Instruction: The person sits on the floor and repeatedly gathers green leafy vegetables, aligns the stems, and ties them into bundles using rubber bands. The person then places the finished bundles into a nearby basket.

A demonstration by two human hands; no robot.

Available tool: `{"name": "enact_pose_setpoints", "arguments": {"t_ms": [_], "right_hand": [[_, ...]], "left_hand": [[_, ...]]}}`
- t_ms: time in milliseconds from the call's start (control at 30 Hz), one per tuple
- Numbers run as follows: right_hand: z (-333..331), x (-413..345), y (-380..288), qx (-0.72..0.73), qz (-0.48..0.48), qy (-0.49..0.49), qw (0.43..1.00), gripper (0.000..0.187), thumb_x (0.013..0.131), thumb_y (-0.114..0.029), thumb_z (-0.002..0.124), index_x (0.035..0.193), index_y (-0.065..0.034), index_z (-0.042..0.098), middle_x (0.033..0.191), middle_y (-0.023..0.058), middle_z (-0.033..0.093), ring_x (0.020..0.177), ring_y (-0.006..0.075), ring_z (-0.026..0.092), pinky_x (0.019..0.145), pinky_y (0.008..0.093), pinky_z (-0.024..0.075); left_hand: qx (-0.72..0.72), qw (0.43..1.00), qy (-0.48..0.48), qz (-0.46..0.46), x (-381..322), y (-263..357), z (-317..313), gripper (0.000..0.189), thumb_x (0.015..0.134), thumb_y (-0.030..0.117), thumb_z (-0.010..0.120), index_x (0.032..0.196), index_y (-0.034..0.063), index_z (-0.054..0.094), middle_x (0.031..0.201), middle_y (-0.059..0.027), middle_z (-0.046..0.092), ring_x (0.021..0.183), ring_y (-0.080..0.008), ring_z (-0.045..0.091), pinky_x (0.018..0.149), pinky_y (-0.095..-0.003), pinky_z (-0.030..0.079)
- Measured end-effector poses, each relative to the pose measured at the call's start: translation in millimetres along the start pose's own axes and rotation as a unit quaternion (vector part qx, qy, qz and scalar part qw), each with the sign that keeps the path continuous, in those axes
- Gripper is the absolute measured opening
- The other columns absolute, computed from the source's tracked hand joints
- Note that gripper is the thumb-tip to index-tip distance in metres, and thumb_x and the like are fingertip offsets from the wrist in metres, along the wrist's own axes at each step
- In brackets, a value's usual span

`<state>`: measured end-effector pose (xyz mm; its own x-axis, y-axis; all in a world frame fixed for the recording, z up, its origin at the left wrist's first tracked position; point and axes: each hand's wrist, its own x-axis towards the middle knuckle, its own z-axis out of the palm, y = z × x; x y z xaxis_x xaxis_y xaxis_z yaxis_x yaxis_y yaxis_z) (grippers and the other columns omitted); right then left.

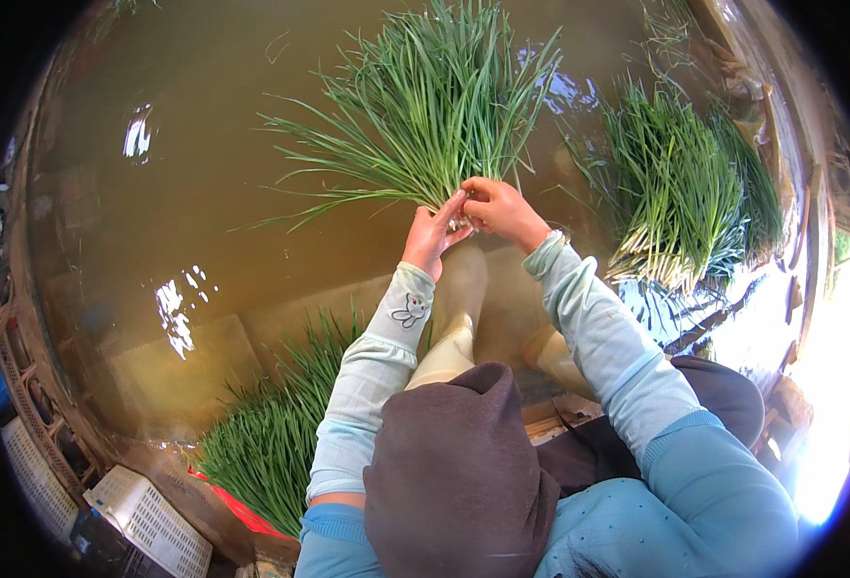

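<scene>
A large fanned bunch of chives (432, 108) spreads over muddy brown water, its leaves pointing away from me. Its pale stem ends are gathered at my two hands. My left hand (432, 237) holds these ends from the left, thumb and fingers around them. From the right, my right hand (503, 211) pinches the same ends with bent fingers, the fingertips of both hands nearly meeting. Part of the stem base is hidden behind the fingers. Pale sleeve covers are on both forearms, and one of my light-coloured boots (457, 339) stands in the water below.
Stacked chives (677, 188) lie at the right, white ends towards me. More chives (273, 441) stand near my left elbow beside a red sheet (240, 509). A white plastic crate (149, 524) sits outside the pool's left edge (31, 217). My dark-covered knee (454, 462) rises in front.
</scene>
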<state>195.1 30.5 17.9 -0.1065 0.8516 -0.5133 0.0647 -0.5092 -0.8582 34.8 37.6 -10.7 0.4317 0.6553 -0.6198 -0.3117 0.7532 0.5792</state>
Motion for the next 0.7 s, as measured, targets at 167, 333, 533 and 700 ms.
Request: {"name": "enact_pose_setpoints", "arguments": {"t_ms": [167, 333, 533, 700], "right_hand": [[-12.8, -5.5, -6.8, -0.164, -0.099, 0.177, 0.965, 0.021, 0.084, -0.014, 0.061, 0.096, 0.0029, 0.064, 0.082, 0.0069, 0.067, 0.072, 0.0107, 0.059, 0.067, 0.0258, 0.0465], [-33.9, -14.1, -13.7, -0.227, -0.091, 0.253, 0.936, 0.025, 0.081, -0.021, 0.065, 0.096, -0.0016, 0.066, 0.085, 0.0139, 0.068, 0.076, 0.0258, 0.065, 0.07, 0.0341, 0.0497], [-18.6, -13.1, -10.4, -0.332, -0.082, 0.219, 0.914, 0.025, 0.082, -0.027, 0.063, 0.092, -0.0043, 0.063, 0.078, 0.0175, 0.065, 0.074, 0.0368, 0.062, 0.065, 0.0441, 0.0487], [2.5, -8.5, 4.4, -0.413, -0.034, 0.217, 0.884, 0.028, 0.079, -0.031, 0.066, 0.084, -0.0038, 0.062, 0.076, 0.0178, 0.064, 0.074, 0.0362, 0.062, 0.064, 0.0457, 0.0472]], "left_hand": [[0.082, 0.994, 0.072, -0.018, 6.1, -7.9, -4.9, 0.031, 0.087, 0.031, 0.067, 0.099, 0.0055, 0.053, 0.095, -0.0046, 0.061, 0.081, -0.0114, 0.059, 0.07, -0.0277, 0.049], [0.037, 0.995, 0.088, -0.041, -1.3, -0.9, -7.9, 0.025, 0.092, 0.033, 0.059, 0.099, 0.0102, 0.055, 0.086, 0.0001, 0.06, 0.071, -0.0089, 0.054, 0.063, -0.0237, 0.043], [0.16, 0.983, 0.079, -0.054, 3.6, 1.7, 7.6, 0.024, 0.084, 0.023, 0.071, 0.086, 0.0084, 0.052, 0.068, 0.0031, 0.048, 0.055, -0.0059, 0.042, 0.048, -0.0215, 0.033], [0.103, 0.985, 0.136, 0.002, 5.5, -4.7, 10.3, 0.023, 0.083, 0.019, 0.071, 0.077, 0.0114, 0.05, 0.062, 0.0064, 0.043, 0.05, -0.0039, 0.037, 0.044, -0.0223, 0.026]]}}
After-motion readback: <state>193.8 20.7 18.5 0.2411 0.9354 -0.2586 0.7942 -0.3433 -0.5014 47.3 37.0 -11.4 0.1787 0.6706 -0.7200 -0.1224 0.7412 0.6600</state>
